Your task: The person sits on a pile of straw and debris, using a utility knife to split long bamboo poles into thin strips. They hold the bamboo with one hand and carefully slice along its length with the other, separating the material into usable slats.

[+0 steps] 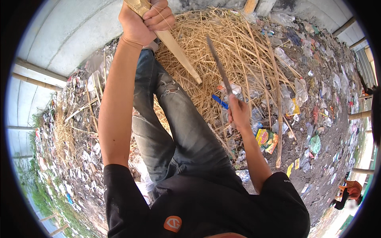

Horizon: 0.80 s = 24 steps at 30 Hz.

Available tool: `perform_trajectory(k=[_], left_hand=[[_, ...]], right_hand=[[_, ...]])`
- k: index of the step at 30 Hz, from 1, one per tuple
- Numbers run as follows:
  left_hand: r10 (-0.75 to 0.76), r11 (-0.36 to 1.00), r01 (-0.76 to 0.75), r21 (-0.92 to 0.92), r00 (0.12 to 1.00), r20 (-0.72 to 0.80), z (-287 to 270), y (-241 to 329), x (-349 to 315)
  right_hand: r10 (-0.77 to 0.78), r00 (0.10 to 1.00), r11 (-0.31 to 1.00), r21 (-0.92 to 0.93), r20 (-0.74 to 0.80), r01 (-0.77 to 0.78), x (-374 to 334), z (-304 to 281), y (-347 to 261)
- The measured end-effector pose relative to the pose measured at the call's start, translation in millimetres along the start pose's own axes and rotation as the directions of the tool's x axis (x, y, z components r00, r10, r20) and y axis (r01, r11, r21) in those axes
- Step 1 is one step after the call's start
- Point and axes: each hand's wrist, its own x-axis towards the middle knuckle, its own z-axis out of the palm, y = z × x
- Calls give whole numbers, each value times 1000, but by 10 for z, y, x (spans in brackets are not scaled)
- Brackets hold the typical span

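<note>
My left hand is closed around a pale split bamboo piece, which slants down to the right and narrows to a cut end. In my right hand is a long dark knife, its blade pointing up and away from me. The handle is mostly hidden in my fist. Blade and bamboo are apart, with a gap between them. Beneath both spreads a heap of straw-coloured shavings. A blue strip-like object lies just left of my right hand.
Plastic litter covers the ground, including a yellow and green packet and a green bag. Long thin bamboo sticks lie to the right of the heap. A grey panel wall stands at the far left. An orange and black object sits at the lower right.
</note>
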Motion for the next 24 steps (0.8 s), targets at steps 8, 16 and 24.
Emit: perform_trajectory(k=[8, 16, 24], left_hand=[[41, 999, -42, -24, 999, -28, 20, -86, 97], [-5, 994, -2, -107, 998, -70, 71, -120, -49], [37, 984, -74, -163, 974, -224, 147, -65, 143]], right_hand=[[-442, 862, 763, 401, -248, 507, -68, 432, 66], [63, 996, 986, 157, -70, -52, -60, 198, -66], [-494, 844, 840, 136, -209, 525, -2, 370, 648]])
